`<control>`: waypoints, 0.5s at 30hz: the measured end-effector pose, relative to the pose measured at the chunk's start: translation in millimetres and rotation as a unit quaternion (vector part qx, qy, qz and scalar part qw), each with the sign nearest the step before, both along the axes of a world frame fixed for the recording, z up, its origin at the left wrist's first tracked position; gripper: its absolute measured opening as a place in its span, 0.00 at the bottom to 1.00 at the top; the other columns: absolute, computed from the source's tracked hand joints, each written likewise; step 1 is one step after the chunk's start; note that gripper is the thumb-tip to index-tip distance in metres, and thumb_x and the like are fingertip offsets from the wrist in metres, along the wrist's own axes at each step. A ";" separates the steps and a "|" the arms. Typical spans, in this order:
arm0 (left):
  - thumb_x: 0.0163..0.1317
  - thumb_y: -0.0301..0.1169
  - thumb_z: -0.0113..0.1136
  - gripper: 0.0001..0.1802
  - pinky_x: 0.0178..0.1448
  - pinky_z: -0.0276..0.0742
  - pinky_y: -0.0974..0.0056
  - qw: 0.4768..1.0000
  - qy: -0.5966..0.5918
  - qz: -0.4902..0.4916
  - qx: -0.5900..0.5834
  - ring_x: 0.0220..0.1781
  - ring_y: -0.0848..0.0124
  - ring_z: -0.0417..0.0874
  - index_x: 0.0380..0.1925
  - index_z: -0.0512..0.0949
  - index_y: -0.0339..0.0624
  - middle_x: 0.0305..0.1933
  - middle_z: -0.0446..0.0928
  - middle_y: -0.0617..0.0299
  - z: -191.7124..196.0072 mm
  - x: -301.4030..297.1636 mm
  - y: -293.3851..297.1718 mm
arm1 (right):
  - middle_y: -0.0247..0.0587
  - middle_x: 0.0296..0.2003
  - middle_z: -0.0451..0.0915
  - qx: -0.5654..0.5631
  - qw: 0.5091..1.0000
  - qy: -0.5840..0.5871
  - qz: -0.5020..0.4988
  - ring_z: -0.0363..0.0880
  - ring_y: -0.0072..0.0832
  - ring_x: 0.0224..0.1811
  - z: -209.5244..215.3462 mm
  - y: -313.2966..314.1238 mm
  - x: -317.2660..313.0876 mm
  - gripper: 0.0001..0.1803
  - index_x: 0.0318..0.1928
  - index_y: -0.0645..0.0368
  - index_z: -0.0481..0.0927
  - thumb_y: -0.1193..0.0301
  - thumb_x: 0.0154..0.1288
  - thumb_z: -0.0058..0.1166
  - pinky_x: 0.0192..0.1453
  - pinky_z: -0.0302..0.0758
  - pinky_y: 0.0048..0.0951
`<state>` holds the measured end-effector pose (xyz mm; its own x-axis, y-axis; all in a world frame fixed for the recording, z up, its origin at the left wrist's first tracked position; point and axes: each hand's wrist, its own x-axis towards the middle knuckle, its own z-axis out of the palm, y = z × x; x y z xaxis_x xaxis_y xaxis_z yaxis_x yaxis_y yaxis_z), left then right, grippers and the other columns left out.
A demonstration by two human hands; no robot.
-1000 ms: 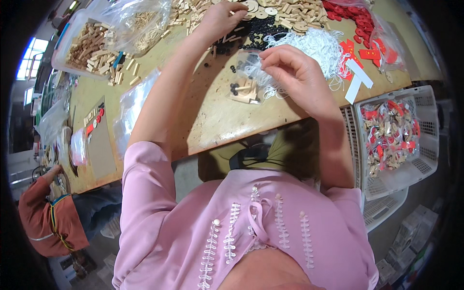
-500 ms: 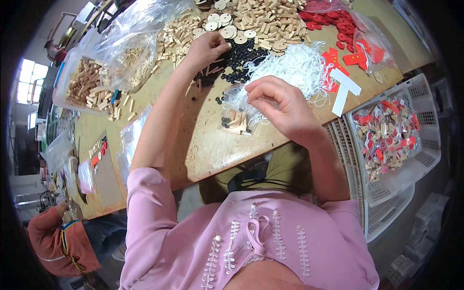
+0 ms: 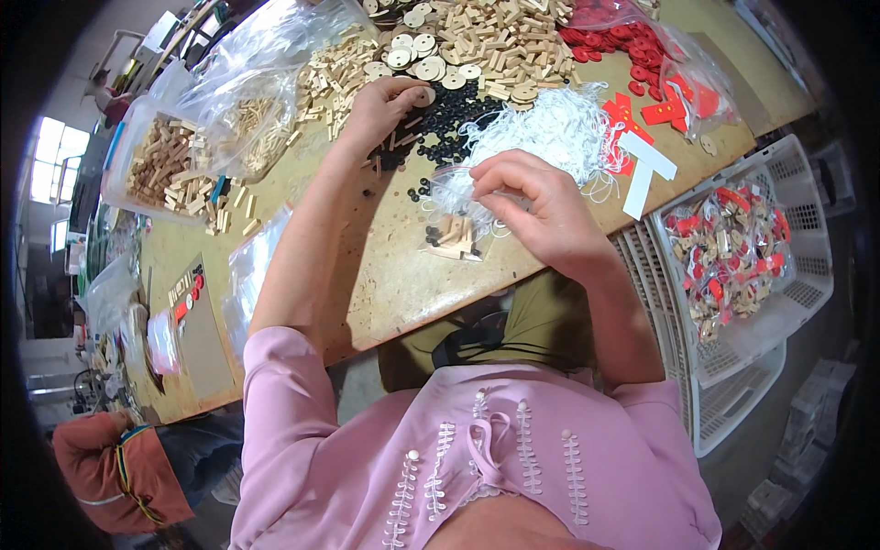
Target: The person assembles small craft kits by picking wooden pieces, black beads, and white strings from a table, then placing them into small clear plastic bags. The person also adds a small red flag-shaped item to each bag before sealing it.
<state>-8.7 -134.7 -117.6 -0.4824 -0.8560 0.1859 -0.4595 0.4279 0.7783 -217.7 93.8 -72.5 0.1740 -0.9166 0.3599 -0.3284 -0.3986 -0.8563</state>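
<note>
My right hand [image 3: 536, 206] pinches the top of a small clear plastic bag [image 3: 456, 215] that rests on the wooden table [image 3: 385, 284] and holds a few wooden blocks and black beads. My left hand [image 3: 385, 108] reaches far out, fingers closed over small pieces at the edge of a heap of black beads [image 3: 449, 115], beside round wooden discs [image 3: 417, 60]. A tangle of white string [image 3: 555, 137] lies just beyond my right hand.
Wooden blocks [image 3: 509, 41] are heaped at the back, red pieces [image 3: 632, 50] in a bag at the far right. A white T-shaped piece [image 3: 646, 170] lies near the edge. A white crate [image 3: 807, 266] of filled bags stands right. Bags of wooden sticks [image 3: 174, 170] sit left.
My right hand has lowered the small bag onto the table nearer the edge. My left hand stays reached out among the black beads and discs. The view has shifted.
</note>
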 end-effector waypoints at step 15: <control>0.60 0.39 0.77 0.24 0.48 0.83 0.62 0.981 -0.167 0.028 -0.095 0.41 0.67 0.87 0.53 0.86 0.36 0.42 0.88 0.54 2.6 6.6 2.9 | 0.44 0.50 0.83 0.021 1.000 0.007 0.006 0.84 0.31 0.51 1.6 1.9 7.1 0.03 0.42 0.64 0.83 0.80 0.70 0.59 0.56 0.82 0.29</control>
